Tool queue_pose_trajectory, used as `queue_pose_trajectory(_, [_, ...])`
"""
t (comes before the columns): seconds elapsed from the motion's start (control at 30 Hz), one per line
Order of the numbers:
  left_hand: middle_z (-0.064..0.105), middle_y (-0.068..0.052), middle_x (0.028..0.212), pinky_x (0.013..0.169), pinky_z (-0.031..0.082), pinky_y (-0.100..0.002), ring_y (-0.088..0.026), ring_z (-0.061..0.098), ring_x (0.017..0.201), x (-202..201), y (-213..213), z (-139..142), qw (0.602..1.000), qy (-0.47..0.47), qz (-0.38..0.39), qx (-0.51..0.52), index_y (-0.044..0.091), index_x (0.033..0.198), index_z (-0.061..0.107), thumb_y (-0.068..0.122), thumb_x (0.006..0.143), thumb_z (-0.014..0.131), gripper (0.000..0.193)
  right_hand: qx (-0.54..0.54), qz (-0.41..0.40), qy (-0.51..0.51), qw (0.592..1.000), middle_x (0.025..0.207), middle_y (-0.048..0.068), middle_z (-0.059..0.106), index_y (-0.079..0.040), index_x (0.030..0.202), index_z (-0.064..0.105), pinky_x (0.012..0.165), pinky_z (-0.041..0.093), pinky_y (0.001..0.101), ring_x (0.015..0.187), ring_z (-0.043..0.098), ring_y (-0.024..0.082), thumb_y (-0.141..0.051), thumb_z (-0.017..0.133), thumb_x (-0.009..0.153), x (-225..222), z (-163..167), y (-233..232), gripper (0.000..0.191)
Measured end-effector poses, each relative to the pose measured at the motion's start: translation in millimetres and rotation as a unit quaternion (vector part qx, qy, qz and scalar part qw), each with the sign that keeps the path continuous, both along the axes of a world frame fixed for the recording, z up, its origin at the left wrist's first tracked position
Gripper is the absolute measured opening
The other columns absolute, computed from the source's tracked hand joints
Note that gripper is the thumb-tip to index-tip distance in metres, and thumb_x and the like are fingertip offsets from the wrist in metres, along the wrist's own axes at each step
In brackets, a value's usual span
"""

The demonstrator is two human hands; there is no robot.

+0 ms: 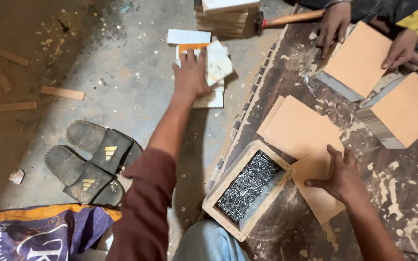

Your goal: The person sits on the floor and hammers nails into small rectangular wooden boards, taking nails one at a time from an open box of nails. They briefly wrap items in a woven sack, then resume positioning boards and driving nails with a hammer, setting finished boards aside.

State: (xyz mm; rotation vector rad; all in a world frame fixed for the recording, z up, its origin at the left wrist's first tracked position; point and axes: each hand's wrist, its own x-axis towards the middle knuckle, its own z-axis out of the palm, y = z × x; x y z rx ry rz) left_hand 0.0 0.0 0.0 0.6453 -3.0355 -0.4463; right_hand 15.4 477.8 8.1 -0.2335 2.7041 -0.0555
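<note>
Left hand [192, 75] lies flat, fingers spread, seemingly on stacked white panels [214, 67]; right hand [342, 176] presses open on a tan board [318, 193].

2 black sandals [90, 162], wooden box of nails [248, 186], hammer [286, 19], printed sack [39, 232]

Left hand [191, 75] on floor tiles [214, 65]; right hand [342, 176] flat on board [318, 186].

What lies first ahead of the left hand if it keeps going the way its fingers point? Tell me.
The left hand already rests on the small floor pile of boards. Straight on, it would probably meet the white board first; depth is unclear.
</note>
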Motion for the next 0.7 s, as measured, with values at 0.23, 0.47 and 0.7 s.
queue_pose_trajectory(0.23, [0.048,-0.023,0.131,0.105,0.04,-0.056,-0.045,0.048,0.124,82.8,99.1,64.7,0.975,0.096,-0.031,0.199,0.013,0.157,0.031,0.031,0.054,0.091,0.121,-0.123,-0.018,0.105,0.987,0.134,0.029,0.055,-0.009,0.15,0.045,0.1,0.049,0.051,0.126,0.052,0.046,-0.043,0.099,0.054,24.4,-0.8,7.1,0.115])
queue_pose_trajectory(0.47, [0.049,-0.024,0.149,0.117,0.039,-0.047,-0.04,0.048,0.141,172.1,255.2,85.5,0.796,0.153,-0.233,0.538,0.007,0.155,0.037,0.022,0.061,0.084,0.106,-0.305,-0.101,0.16,0.933,0.105,0.017,0.076,-0.003,0.112,0.074,0.082,0.056,0.0421,0.093,0.073,0.033,-0.029,0.088,0.079,57.0,-9.7,77.2,0.044])
queue_pose_trajectory(0.7, [0.058,-0.023,0.138,0.102,0.048,-0.041,-0.033,0.057,0.121,216.1,349.6,-9.9,0.506,-0.208,-0.061,0.835,0.001,0.156,0.043,0.012,0.074,0.068,0.086,-0.434,-0.309,0.132,0.836,0.099,0.01,0.075,0.001,0.114,0.072,0.076,0.054,0.0356,0.085,0.065,0.017,-0.022,0.07,0.096,128.5,-6.0,194.3,0.029])
